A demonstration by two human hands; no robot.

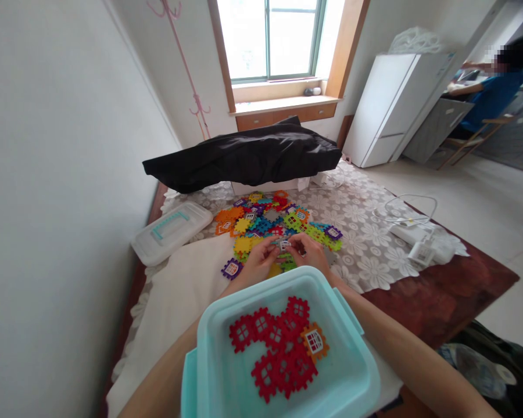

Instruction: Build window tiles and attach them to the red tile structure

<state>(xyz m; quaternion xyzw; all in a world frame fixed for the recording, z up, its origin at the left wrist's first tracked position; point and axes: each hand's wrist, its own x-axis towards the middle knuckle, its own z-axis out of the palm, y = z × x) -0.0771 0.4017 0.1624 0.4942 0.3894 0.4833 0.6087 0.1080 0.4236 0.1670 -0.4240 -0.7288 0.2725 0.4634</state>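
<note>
Tightly pinched between left hand (255, 262) and right hand (310, 256), one notched grey plastic tile (283, 245). Below, one translucent aqua tub (287, 277), red tiles (283, 354) inside

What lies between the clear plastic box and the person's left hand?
In the head view, white bedding and a purple plastic tile lie between the box and left hand.

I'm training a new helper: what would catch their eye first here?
The teal tub in front stands out, with red pieces inside. Just beyond it lies a bright pile of plastic pieces, where the left hand and right hand meet at a grey piece. A black cloth lies behind.
</note>
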